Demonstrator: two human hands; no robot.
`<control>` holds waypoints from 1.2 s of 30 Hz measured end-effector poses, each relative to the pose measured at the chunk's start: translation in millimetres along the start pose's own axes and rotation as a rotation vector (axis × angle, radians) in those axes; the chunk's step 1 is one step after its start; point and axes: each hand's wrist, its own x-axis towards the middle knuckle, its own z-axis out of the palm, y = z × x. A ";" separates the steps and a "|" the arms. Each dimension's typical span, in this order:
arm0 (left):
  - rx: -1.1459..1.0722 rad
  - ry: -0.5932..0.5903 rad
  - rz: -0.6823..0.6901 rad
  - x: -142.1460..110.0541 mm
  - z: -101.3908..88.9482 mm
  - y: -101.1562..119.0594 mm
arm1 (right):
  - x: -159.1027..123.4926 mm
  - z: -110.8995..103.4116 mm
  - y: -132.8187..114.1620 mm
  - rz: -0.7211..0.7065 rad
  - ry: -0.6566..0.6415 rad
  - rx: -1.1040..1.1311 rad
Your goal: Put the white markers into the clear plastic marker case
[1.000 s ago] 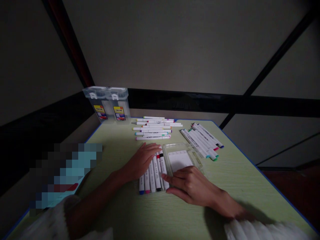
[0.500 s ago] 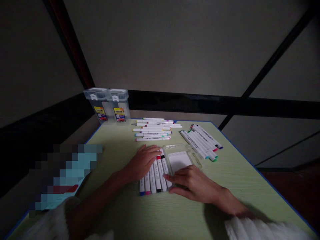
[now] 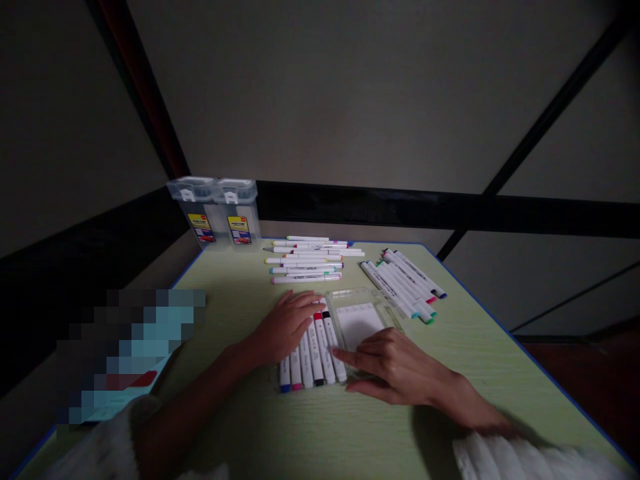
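While our left hand (image 3: 283, 327) and right hand (image 3: 400, 365) are spread, we'd hold these smooth, light-looking pens (image 3: 325, 352) by their middles.

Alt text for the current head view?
Left hand lies across white markers lined up in an open clear case on a green table; right hand has its index finger on the rightmost marker. Loose markers and two lidded clear boxes are farther back.

The one camera sits on the person's head and looks forward and down over the table (image 3: 360, 427) from its six o'clock side. Its wide view takes in the left hand (image 3: 285, 328) and right hand (image 3: 397, 365) near by, below centre; the panelled wall (image 3: 340, 100) rises farther off, toward twelve o'clock.
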 end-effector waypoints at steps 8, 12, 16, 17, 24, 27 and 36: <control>0.033 -0.035 0.001 0.6 -3.3 2.5 | -0.9 2.6 -1.1 -0.074 0.004 -0.020; 0.042 -0.046 -0.005 1.4 -3.0 2.3 | 0.3 3.3 -0.8 -0.088 0.000 -0.009; 0.051 -0.053 -0.006 1.8 -2.7 2.0 | 0.6 2.6 -1.2 -0.057 -0.012 0.024; 0.052 -0.053 -0.003 1.8 -2.8 2.0 | 0.6 2.3 -1.5 -0.043 -0.020 0.036; 0.057 -0.062 -0.003 1.9 -4.0 3.8 | 1.1 -0.5 -4.6 0.020 -0.020 0.092; 0.060 -0.068 -0.007 2.1 -4.9 4.5 | 2.0 -1.6 -5.3 0.031 -0.040 0.098; 0.065 -0.050 0.015 2.0 -4.0 3.0 | 5.6 -5.8 -6.5 0.075 -0.130 0.145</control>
